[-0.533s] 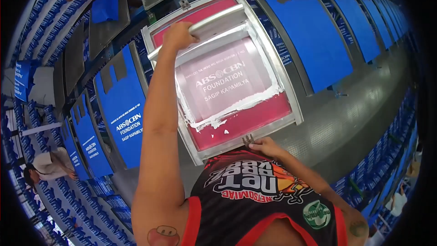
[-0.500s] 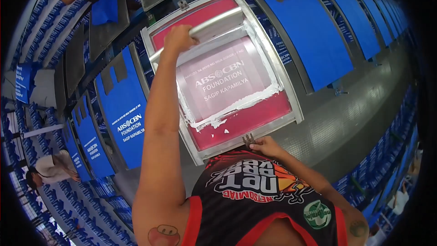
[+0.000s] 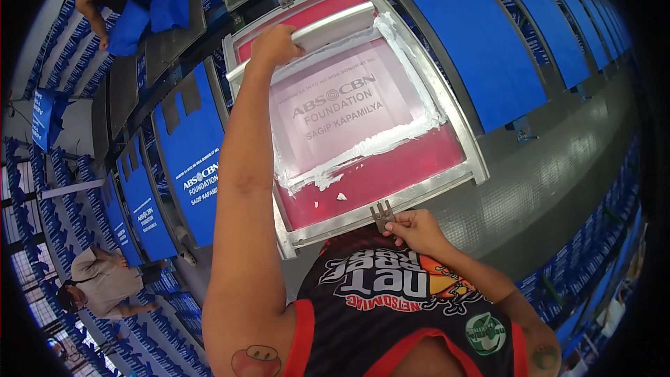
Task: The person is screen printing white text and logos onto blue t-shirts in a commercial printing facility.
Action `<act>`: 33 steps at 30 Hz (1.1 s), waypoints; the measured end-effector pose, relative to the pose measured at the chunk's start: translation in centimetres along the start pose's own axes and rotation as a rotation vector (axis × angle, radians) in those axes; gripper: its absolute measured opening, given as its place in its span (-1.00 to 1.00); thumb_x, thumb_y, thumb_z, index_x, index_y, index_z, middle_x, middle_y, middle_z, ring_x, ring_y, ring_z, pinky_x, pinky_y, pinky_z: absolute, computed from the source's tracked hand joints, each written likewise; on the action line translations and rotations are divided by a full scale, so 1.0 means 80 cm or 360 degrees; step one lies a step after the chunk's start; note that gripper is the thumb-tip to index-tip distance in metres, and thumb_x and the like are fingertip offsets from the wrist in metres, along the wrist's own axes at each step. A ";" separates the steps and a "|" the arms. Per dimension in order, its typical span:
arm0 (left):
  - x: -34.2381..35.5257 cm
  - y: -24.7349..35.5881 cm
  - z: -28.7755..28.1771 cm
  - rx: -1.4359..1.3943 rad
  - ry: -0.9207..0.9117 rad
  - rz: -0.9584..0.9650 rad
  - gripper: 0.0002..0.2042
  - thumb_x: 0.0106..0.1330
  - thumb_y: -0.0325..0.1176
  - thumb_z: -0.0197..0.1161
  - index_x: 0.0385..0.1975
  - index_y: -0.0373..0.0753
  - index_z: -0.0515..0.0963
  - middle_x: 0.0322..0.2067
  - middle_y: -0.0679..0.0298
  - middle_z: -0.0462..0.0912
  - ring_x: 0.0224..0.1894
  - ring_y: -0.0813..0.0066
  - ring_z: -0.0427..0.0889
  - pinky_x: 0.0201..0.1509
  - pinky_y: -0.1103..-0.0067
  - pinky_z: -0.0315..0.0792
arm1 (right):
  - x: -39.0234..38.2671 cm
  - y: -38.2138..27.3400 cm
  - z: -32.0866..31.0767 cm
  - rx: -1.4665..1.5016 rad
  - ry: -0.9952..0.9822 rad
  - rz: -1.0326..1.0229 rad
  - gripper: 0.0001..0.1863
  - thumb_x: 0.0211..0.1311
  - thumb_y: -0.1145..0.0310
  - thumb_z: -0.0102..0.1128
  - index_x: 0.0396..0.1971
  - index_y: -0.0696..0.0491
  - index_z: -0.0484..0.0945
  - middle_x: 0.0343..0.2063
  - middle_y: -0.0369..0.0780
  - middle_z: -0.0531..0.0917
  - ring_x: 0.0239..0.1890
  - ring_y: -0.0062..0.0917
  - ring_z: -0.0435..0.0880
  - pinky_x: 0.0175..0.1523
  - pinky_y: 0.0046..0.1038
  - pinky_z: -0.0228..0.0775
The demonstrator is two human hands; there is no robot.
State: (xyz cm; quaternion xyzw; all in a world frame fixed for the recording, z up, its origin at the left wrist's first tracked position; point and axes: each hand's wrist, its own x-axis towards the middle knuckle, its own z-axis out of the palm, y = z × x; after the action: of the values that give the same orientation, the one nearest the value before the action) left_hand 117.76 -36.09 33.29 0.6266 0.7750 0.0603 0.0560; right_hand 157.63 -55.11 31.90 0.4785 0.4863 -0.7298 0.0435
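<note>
A screen-printing frame [image 3: 457, 122] with pale metal sides and red-and-pink mesh lies in front of me, tilted. White ink [image 3: 387, 141] is smeared thickly along the near and right sides of its lettered window, with small blobs nearer me. Closed round a long metal squeegee [image 3: 338, 22] at the frame's far end is my left hand [image 3: 276, 47], arm outstretched. My right hand [image 3: 417, 230] pinches a pronged metal bracket [image 3: 383, 216] at the middle of the near edge. Whatever lies beneath the frame is hidden.
Flat blue bags [image 3: 481, 49] with handle cut-outs lie on grey boards to the right; printed blue bags [image 3: 192, 146] lie to the left. Another person [image 3: 105, 283] is at lower left, and one [image 3: 98, 0] at upper left handles blue bags. A metal clamp [image 3: 285, 0] sits behind the frame.
The frame's near end looks larger and raised, my right hand rising with it. Its window lettering went from white to dark. My left hand stays on the squeegee. People at left have shifted.
</note>
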 end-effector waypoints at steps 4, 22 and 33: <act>0.007 -0.007 0.006 -0.0017 -0.0220 -0.0068 -0.51 -0.10 -0.18 0.44 -0.06 -0.05 0.59 -0.16 0.17 0.66 -0.05 0.15 0.60 0.01 0.27 0.47 | 0.019 0.024 0.001 0.0002 0.0022 -0.0015 -0.79 0.22 0.38 0.18 -0.27 0.20 0.65 -0.47 -0.28 0.71 -0.60 -0.76 0.55 -0.47 -0.68 0.37; 0.114 -0.088 0.044 -0.0107 -0.0128 0.0189 -0.47 -0.15 -0.32 0.40 -0.05 -0.27 0.57 -0.14 0.01 0.64 -0.12 0.08 0.63 0.05 0.45 0.44 | 0.032 0.035 0.005 -0.0076 0.0149 0.0212 -0.81 0.20 0.36 0.24 -0.33 0.19 0.67 -0.53 -0.31 0.70 -0.58 -0.79 0.52 -0.44 -0.69 0.37; -0.064 -0.072 0.089 -0.0370 0.0389 0.0298 -0.58 0.08 -0.37 0.25 0.02 -0.19 0.53 0.09 0.02 0.46 0.23 0.02 0.31 0.29 0.25 0.16 | 0.033 0.028 0.000 -0.0148 0.0133 0.0284 -0.79 0.20 0.30 0.22 -0.38 0.14 0.68 -0.64 -0.31 0.66 -0.60 -0.76 0.56 -0.48 -0.64 0.33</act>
State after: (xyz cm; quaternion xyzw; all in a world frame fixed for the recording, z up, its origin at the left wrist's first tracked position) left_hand 114.44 -42.15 25.41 0.6733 0.7022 0.2300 0.0275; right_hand 157.41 -55.23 28.44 0.5474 0.4766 -0.6790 0.1100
